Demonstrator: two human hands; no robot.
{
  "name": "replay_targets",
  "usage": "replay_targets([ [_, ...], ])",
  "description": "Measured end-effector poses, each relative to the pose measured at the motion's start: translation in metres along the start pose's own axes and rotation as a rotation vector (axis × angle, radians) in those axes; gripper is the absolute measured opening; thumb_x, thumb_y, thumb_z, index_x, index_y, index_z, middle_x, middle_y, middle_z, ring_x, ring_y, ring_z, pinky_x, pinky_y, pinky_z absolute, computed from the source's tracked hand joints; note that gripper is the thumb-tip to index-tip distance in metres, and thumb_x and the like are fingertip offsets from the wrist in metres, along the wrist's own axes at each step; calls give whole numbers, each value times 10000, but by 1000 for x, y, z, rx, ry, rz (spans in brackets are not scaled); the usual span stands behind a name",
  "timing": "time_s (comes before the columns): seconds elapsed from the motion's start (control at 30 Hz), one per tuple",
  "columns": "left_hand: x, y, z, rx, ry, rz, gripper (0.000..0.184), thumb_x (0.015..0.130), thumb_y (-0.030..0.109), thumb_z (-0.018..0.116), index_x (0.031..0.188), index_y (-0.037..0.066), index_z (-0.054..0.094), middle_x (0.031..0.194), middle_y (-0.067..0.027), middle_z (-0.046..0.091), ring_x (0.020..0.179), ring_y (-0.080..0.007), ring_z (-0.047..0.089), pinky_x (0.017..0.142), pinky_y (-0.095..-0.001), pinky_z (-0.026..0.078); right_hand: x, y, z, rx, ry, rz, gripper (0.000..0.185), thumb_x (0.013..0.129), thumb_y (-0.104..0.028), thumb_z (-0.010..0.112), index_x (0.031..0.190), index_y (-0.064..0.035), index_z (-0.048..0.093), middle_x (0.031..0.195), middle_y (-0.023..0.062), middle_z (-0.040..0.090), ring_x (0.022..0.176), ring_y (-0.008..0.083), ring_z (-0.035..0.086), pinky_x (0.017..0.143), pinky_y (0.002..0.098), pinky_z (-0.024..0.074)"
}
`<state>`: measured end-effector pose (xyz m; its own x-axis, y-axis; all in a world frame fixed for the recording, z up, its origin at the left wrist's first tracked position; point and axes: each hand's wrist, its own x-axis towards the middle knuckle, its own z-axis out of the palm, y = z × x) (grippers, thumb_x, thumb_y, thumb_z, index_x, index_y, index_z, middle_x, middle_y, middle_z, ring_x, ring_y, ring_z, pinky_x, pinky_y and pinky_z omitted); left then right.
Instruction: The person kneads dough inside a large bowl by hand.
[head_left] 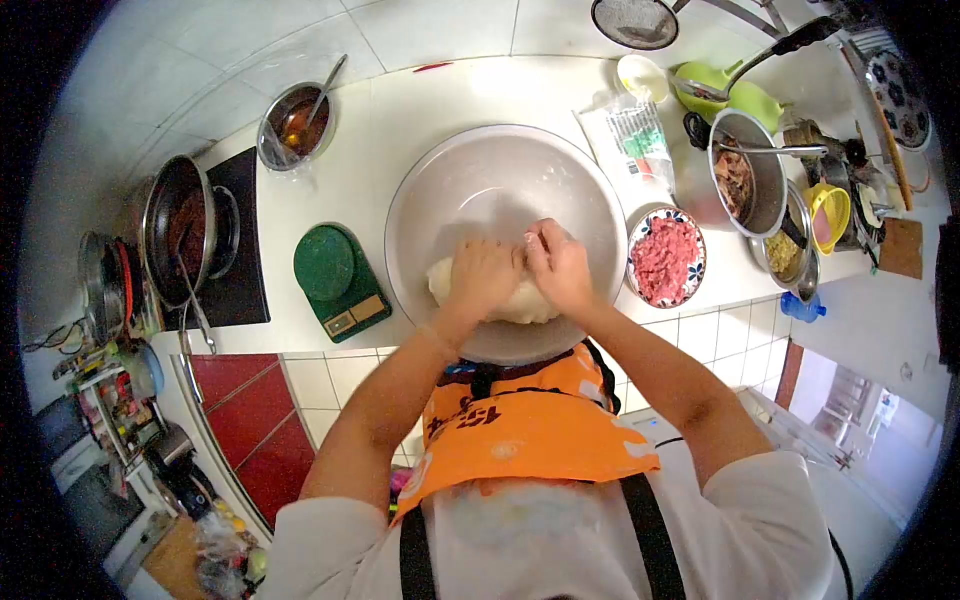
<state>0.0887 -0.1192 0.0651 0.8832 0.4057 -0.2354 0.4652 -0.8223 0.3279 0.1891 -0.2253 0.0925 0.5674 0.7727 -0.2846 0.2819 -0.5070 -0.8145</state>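
Note:
A pale lump of dough (524,308) lies in a large, wide bowl (420,170) at the counter's front edge. My left hand (486,275) presses onto the top of the dough, fingers bent over its far side. Close beside it, my right hand (558,265) is curled, thumb and fingers closed at the dough's far right edge. The hands hide much of the dough's upper surface. Left of the bowl sits a green kitchen scale (340,280); to the right, a patterned bowl of minced meat (665,258).
At back left stands a metal bowl of dark liquid (297,125) with a spoon. A wok (180,230) rests by the black cooktop (240,290). A plastic bag (632,140), a pot of meat (750,170) and a yellow container (830,215) crowd the right.

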Motion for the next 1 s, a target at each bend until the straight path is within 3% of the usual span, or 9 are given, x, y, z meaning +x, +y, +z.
replay_targets([
  [0.07, -30, 8, 5, -54, 51, -61, 335, 887, 314, 500, 990, 50, 679, 999, -161, 667, 974, -320, 603, 926, -474, 394, -7, 23, 24, -508, 56, -231, 353, 943, -329, 499, 1123, -45, 606, 1078, 187, 657, 1016, 374, 595, 920, 515, 423],
  [0.2, -64, 18, 25, -143, 324, 21, 381, 880, 297, 494, 1090, 8, 628, 1145, -152, 615, 1074, -312, 549, 981, -477, 358, -45, 17, 25, -478, 42, -366, 381, 913, -307, 506, 1196, -68, 593, 1203, 150, 617, 1143, 321, 529, 1007, 522, 340],
  [0.27, -61, 19, 31, -68, 346, 9, 411, 877, 277, 486, 1165, 0, 581, 1227, -152, 569, 1127, -305, 508, 1011, -474, 336, -45, 19, 28, -459, 98, -382, 343, 900, -227, 482, 1182, -60, 580, 1210, 127, 603, 1119, 314, 520, 1007, 506, 325],
  [0.6, 47, -18, 42, -227, 363, -61, 331, 911, 264, 484, 1109, 39, 623, 1135, -133, 624, 1059, -304, 552, 971, -454, 353, 68, 63, 43, -411, 235, -296, 299, 916, -241, 428, 1063, -66, 621, 1033, 162, 631, 980, 378, 543, 920, 516, 376],
  [0.67, 65, -25, 52, -215, 255, -153, 321, 937, 286, 460, 1089, 62, 634, 1097, -116, 637, 1026, -298, 565, 944, -457, 376, 89, 67, 44, -358, 235, -149, 337, 905, -324, 476, 1006, -50, 646, 920, 194, 663, 840, 408, 609, 747, 528, 471],
  [0.8, 100, -33, 43, -219, 100, -285, 336, 952, 282, 431, 1086, 51, 634, 1085, -119, 647, 998, -318, 583, 934, -454, 399, 113, 67, 43, -311, 324, -55, 367, 920, -358, 467, 967, -41, 645, 864, 209, 666, 765, 455, 609, 731, 526, 488],
  [0.9, 99, -56, 41, -369, 34, -191, 415, 971, 332, 414, 1155, 19, 615, 1097, -149, 650, 1004, -327, 600, 941, -444, 419, 106, 61, 32, -199, 104, 27, 366, 912, -354, 509, 1040, -38, 644, 950, 212, 672, 894, 448, 612, 822, 508, 489],
  [0.97, 82, -61, 14, -1161, 161, -338, 427, 970, 341, 462, 1200, 9, 599, 1109, -156, 658, 1010, -283, 619, 942, -398, 436, 82, 56, 21, -305, 22, -204, 411, 879, -339, 620, 1194, -75, 623, 1114, 239, 645, 1034, 400, 598, 950, 445, 436],
  [1.0, 56, -62, -2, -1070, 382, -146, 441, 955, 332, 529, 1235, -6, 571, 1113, -149, 651, 1015, -233, 606, 917, -362, 451, 58, 41, 14, -515, -1, -421, 577, 831, -339, 706, 1352, -171, 524, 1356, 259, 493, 1228, 430, 485, 1032, 514, 382],
])
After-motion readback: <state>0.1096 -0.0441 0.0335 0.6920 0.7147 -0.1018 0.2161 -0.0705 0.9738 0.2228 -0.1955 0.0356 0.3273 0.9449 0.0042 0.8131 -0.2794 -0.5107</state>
